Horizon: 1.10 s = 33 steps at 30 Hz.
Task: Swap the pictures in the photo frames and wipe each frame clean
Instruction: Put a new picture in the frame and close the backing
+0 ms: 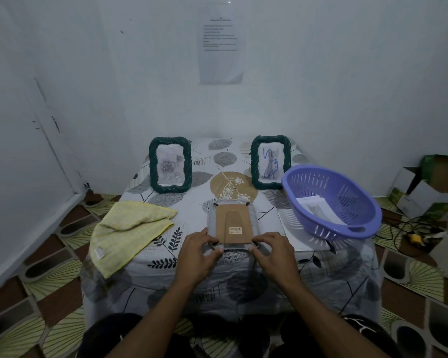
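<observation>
A photo frame (233, 223) lies face down in the middle of the table, its brown cardboard back with a stand flap and a barcode label turned up. My left hand (198, 254) pinches its near left corner and my right hand (273, 254) pinches its near right corner. Behind it stand two green woven frames: the left frame (170, 165) shows a rose picture, the right frame (270, 162) shows a cat picture with blue scribbles. A folded yellow cloth (126, 229) lies at the table's left.
A purple slotted basket (331, 200) at the table's right holds printed pictures, and a sheet lies under it. The table (243, 275) has a leaf-patterned cover. Cardboard boxes (424, 187) and cables lie on the floor to the right. A printed sheet hangs on the wall.
</observation>
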{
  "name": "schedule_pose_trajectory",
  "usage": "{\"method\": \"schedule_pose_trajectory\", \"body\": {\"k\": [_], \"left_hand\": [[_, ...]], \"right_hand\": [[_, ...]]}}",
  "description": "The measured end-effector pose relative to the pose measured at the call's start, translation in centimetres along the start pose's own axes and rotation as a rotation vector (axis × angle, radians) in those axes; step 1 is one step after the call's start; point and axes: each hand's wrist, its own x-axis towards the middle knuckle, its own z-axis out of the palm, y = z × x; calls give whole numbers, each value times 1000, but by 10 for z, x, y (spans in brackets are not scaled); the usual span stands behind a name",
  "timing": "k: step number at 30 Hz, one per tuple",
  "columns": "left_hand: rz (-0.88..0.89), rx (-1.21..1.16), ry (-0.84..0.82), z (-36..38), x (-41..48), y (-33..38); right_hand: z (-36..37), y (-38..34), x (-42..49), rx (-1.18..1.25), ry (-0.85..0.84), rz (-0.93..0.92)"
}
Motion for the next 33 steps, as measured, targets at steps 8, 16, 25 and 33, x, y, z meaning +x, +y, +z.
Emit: {"method": "schedule_pose_trajectory", "body": {"k": [8, 16, 25, 33], "left_hand": [[-10, 51, 25, -2, 0, 3], [-19, 68, 35, -2, 0, 4], [107, 195, -67, 4, 33, 19], [128, 369, -122, 22, 62, 30]], "right_hand": [[-3, -4, 0, -5, -22, 8], [-4, -5, 0, -16, -42, 23], [-6, -9, 30, 39, -9, 113], [-5, -20, 61, 228, -52, 335]]}}
